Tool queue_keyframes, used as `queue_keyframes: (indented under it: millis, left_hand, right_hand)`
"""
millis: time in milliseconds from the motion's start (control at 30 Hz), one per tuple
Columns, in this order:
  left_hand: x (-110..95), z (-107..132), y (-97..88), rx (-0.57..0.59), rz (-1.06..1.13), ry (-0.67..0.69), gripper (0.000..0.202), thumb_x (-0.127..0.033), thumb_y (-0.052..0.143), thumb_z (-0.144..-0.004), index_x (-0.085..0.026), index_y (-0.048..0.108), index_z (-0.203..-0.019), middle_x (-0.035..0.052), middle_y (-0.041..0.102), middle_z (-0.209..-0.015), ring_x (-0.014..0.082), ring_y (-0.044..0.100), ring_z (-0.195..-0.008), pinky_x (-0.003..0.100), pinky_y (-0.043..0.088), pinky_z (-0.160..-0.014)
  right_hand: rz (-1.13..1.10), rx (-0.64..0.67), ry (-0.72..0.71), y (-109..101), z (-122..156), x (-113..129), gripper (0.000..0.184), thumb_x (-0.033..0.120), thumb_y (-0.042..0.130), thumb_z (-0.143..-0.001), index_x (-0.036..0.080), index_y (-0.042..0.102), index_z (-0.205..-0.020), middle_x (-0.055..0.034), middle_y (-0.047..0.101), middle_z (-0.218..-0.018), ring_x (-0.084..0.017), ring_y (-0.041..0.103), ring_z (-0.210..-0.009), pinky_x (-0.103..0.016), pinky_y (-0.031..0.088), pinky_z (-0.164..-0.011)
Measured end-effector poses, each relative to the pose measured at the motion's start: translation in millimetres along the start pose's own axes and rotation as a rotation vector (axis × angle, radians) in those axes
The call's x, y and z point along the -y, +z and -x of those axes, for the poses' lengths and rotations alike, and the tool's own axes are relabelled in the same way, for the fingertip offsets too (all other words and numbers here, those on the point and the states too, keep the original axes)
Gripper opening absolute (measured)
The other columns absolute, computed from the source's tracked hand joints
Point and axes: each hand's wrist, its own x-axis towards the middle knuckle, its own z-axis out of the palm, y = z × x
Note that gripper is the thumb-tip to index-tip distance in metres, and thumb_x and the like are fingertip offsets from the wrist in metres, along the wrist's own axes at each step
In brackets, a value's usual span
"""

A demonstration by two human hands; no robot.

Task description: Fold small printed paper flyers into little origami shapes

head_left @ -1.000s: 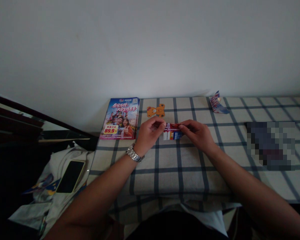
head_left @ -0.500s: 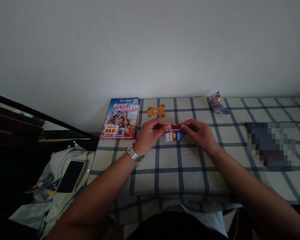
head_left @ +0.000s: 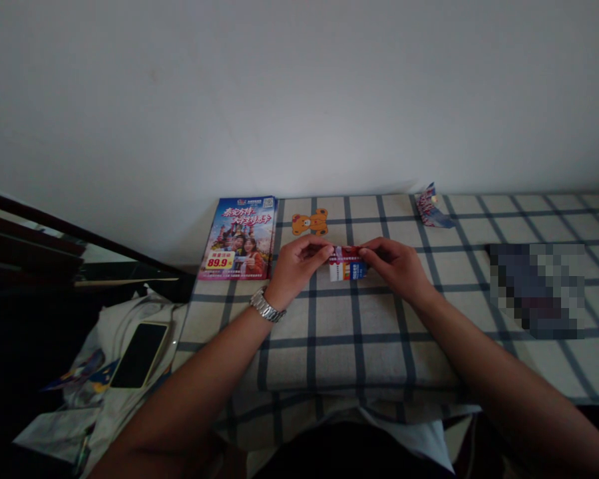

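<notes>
Backdrop: a plain pale wall [head_left: 299, 93] rises right behind a table under a pale tablecloth [head_left: 379, 346] checked with dark lines; the light is dim.
Off the table's left edge: a smartphone [head_left: 138, 356] lies screen up, dark, on a white printed cloth [head_left: 114, 319] lower than the tabletop.
Far left corner: a stack of glossy flyers [head_left: 239, 237] lies flat, with a yellow price patch reading 89.9 on the top sheet.
Bear cutout [head_left: 310, 222]: orange, bear-shaped, flat on the cloth near the far edge, just right of the flyers and apart from them.
Left hand [head_left: 294, 266]: a metal wristwatch [head_left: 265, 307] on the wrist; thumb and fingertips are pinched closed on the left end of the folded printed paper [head_left: 348, 265].
Folded printed paper: small, with a red upper band and white and blue panels below. It sits between the two hands in the far middle of the table; whether its lower edge touches the cloth cannot be told.
Right hand [head_left: 397, 266]: fingers curled, tips pinched closed on the paper's right end.
Far edge, right of centre: a small folded paper piece [head_left: 430, 207], blue and red print, stands partly upright close to the wall.
Right side: a dark thing [head_left: 539, 289] on the cloth is blurred beyond telling.
</notes>
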Motion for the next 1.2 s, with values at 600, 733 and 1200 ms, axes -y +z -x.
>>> queue_keyframes:
  millis: [600,733,1200]
  left_hand:
    - [-5.2,1.7,-2.7,-0.003,-0.200,0.026,0.022,-0.039,0.067,-0.097,-0.019,0.075,-0.091,0.0028,0.076,-0.087,0.0159,0.069,-0.080,0.026,0.054,-0.073]
    - [-1.5,1.3,-2.4,-0.001,-0.244,0.058,0.021,-0.036,0.063,-0.098,-0.019,0.070,-0.088,0.0030,0.073,-0.087,0.0167,0.067,-0.081,0.028,0.053,-0.075]
    - [-5.7,3.4,4.3,0.220,-0.211,0.071,0.022,-0.041,0.065,-0.100,-0.020,0.068,-0.095,0.0019,0.072,-0.088,0.0149,0.066,-0.077,0.026,0.052,-0.071]
  right_hand:
    - [-0.020,0.046,0.013,0.0,-0.4,-2.4,0.031,0.050,0.068,-0.096,0.021,0.078,-0.100,-0.0056,0.079,-0.090,-0.019,0.070,-0.075,-0.030,0.053,-0.065]
    - [-0.037,0.048,0.029,-1.7,-0.8,-0.6,0.031,0.051,0.069,-0.095,0.021,0.077,-0.097,-0.0054,0.079,-0.088,-0.020,0.070,-0.076,-0.030,0.054,-0.065]
    - [-0.121,0.151,0.016,-1.0,0.0,-1.3,0.029,0.050,0.070,-0.095,0.022,0.075,-0.099,-0.0039,0.078,-0.091,-0.020,0.071,-0.081,-0.032,0.057,-0.074]
